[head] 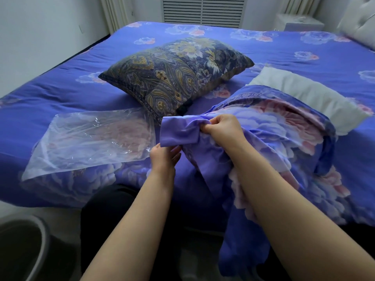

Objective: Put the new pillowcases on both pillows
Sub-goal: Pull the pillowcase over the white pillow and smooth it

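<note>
A new purple pillowcase (pixel 269 138) with big pink and white flowers lies bunched at the near right of the bed, partly over a bare white pillow (pixel 308 94) whose far end sticks out. My right hand (pixel 221 128) grips a gathered fold of the pillowcase's plain purple edge. My left hand (pixel 164 157) pinches the lower corner of that same edge from below. A second pillow (pixel 174 76), in a dark blue and gold paisley case, lies in the middle of the bed beyond my hands.
A clear plastic bag (pixel 89 140) lies flat on the blue floral bedspread (pixel 304 51) to the left of my hands. A dark round bin (pixel 24 248) stands on the floor at the lower left. A padded headboard (pixel 359 23) rises at the far right.
</note>
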`<state>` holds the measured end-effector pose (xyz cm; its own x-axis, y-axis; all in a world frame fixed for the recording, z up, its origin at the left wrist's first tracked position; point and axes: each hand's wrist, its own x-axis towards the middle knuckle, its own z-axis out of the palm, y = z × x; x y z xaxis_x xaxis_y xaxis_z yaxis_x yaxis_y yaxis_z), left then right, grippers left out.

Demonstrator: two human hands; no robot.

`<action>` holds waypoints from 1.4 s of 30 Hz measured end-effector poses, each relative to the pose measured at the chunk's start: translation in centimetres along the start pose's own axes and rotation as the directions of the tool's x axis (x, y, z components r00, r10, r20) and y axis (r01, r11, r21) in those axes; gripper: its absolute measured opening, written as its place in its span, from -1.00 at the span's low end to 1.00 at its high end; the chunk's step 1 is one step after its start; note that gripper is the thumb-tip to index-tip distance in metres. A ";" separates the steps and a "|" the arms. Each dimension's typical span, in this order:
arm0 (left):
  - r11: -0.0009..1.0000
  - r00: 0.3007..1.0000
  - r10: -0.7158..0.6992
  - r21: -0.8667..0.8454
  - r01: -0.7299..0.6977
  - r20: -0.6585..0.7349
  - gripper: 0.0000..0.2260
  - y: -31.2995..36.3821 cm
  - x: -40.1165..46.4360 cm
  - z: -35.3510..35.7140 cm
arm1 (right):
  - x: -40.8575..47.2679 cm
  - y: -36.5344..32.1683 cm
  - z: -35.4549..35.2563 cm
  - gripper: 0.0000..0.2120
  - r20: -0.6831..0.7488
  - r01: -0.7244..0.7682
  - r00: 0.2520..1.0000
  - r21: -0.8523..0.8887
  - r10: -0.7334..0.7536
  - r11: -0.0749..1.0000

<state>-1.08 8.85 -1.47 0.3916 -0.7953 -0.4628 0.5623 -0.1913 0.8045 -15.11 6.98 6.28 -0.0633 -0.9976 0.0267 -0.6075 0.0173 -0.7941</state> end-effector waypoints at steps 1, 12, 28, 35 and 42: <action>0.997 0.998 0.041 -0.069 -0.045 -0.049 -0.81 -0.2 -0.9 -0.4 | 0.1 -0.1 0.3 -0.60 -0.007 0.009 1.000 -0.032 -0.009 0.999; 0.955 0.951 -0.076 0.296 -0.018 0.300 -0.57 2.5 -2.5 3.8 | -2.4 0.0 2.6 -0.81 -0.041 0.141 0.986 -0.333 -0.164 0.932; 0.974 0.932 -0.223 0.044 0.220 0.286 -0.68 -0.1 -0.7 4.5 | 3.9 1.6 -5.2 -0.34 0.034 0.039 0.999 -0.680 -0.022 0.733; 0.991 0.983 -0.060 0.127 0.039 0.171 -0.76 1.1 -1.5 7.9 | 3.6 4.5 -5.4 -0.62 -0.050 -0.086 0.996 -0.537 0.070 0.839; 0.909 0.852 0.380 0.023 -0.416 0.361 -0.72 9.1 -5.4 10.1 | 0.8 -2.1 -10.2 -0.67 -0.469 0.089 0.875 -0.086 -0.119 0.992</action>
<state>-5.43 5.62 12.17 0.2847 -0.9575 0.0462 0.3313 0.1435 0.9326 -21.99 6.86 14.15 -0.3540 -0.8442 0.4025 -0.6769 -0.0657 -0.7331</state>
